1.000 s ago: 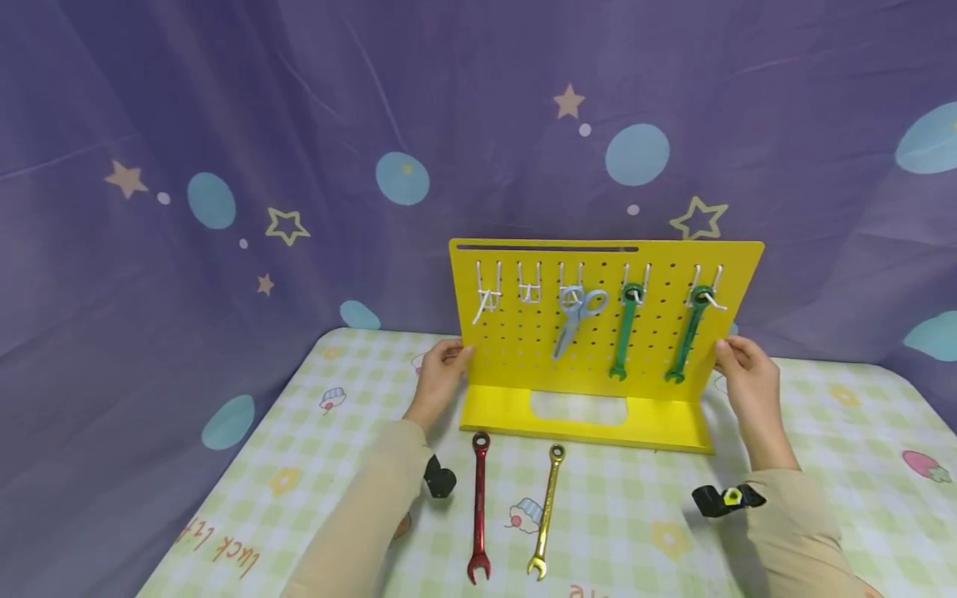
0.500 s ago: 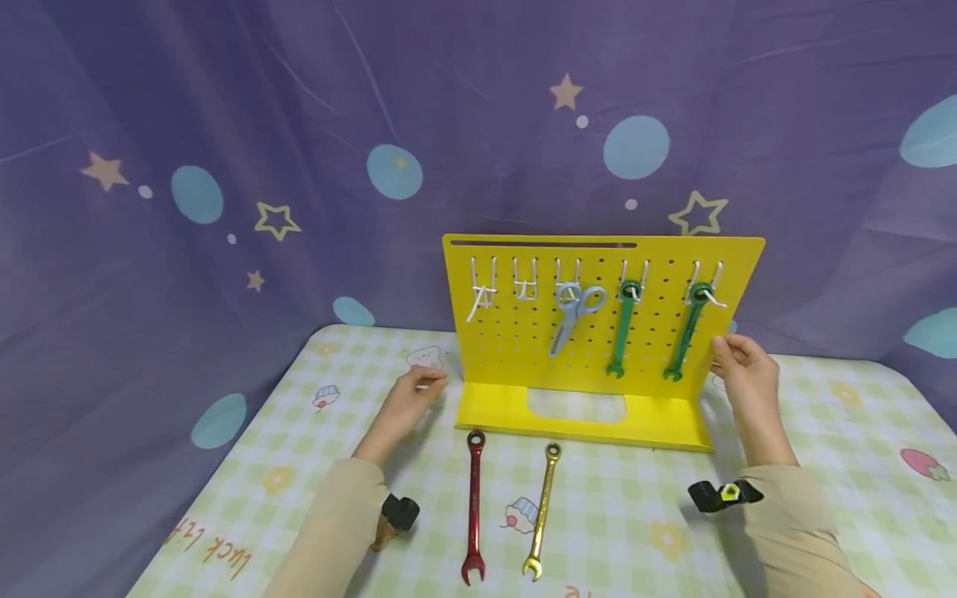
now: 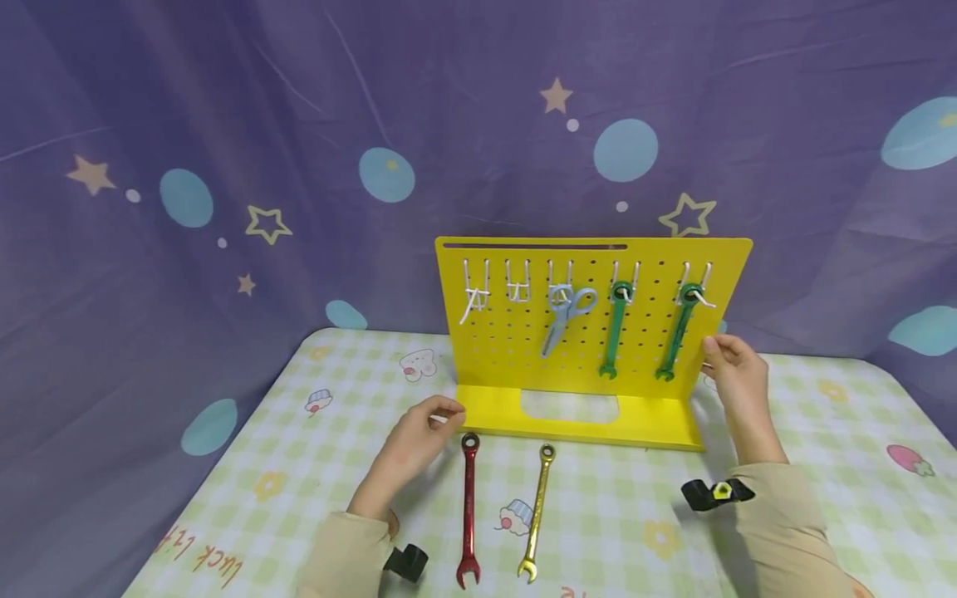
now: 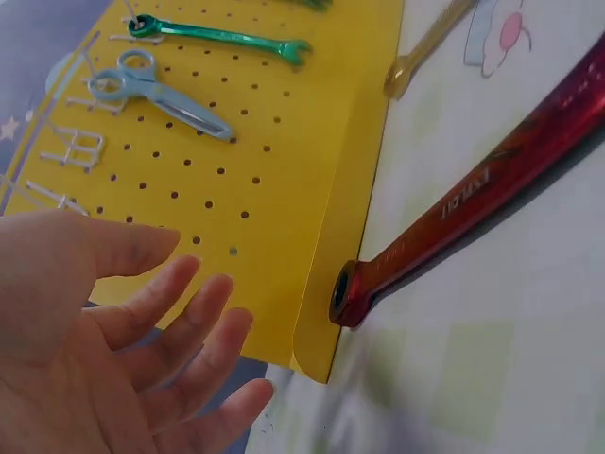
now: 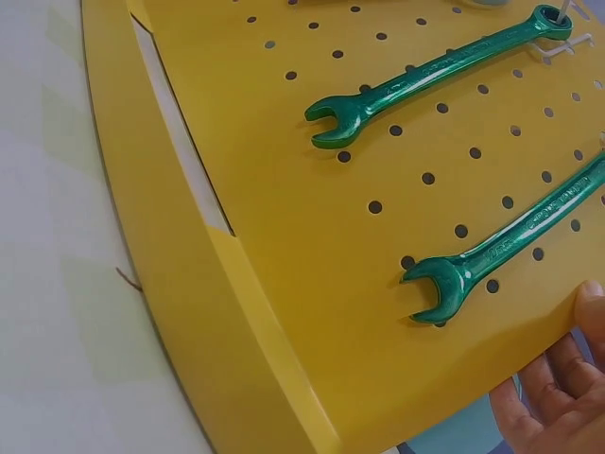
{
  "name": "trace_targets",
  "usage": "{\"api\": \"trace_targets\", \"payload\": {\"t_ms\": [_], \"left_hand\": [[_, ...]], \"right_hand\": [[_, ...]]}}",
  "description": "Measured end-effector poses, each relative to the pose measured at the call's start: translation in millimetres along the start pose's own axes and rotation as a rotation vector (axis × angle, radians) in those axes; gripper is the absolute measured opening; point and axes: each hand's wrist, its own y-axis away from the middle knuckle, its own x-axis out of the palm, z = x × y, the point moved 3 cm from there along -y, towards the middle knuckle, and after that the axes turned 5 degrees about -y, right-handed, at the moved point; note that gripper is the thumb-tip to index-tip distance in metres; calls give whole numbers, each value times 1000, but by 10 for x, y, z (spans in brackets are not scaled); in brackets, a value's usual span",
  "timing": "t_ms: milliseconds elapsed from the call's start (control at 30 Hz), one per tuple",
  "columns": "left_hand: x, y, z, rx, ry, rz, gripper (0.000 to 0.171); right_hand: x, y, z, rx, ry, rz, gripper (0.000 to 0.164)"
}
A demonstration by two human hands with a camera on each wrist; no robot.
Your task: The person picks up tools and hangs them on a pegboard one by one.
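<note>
A yellow pegboard (image 3: 516,357) stands on the table, with light-blue scissors (image 3: 566,316) and two green combination wrenches (image 3: 615,332) hanging on its white hooks. My right hand (image 3: 740,386) pinches its right edge, thumb in front and fingers behind. Just left of the board's base, my left hand (image 3: 417,440) hovers over the table close to a red combination wrench (image 3: 468,507). In the left wrist view that hand (image 4: 142,331) has its fingers spread and relaxed, holding nothing; the red wrench (image 4: 473,189) lies apart from it. A gold combination wrench (image 3: 537,515) lies further right.
Two hooks (image 3: 517,286) at the board's left carry no tool. A checked cloth (image 3: 598,531) covers the table, and a purple curtain (image 3: 478,124) hangs behind. The board's base lip (image 3: 583,433) runs just beyond the ring ends of the loose wrenches.
My left hand has let go of the board's left edge and come down toward the red wrench's ring end. The right hand stays at the right edge. The view has shifted slightly.
</note>
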Motion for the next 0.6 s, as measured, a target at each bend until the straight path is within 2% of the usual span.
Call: {"api": "trace_targets", "payload": {"t_ms": [133,267,467,600], "left_hand": [[23,66,-2,-8,12,-3,18],[46,119,15,-14,2,9,15],[97,159,6,3,-142,82,23],[161,164,20,-22,-210,124,30]], "right_hand": [[0,-2,-14,6,57,5,15],[5,-4,-16,-2,57,1,16],[8,-11,-3,-24,54,-7,18],[-3,-10,-3,-25,62,-4,21]]}}
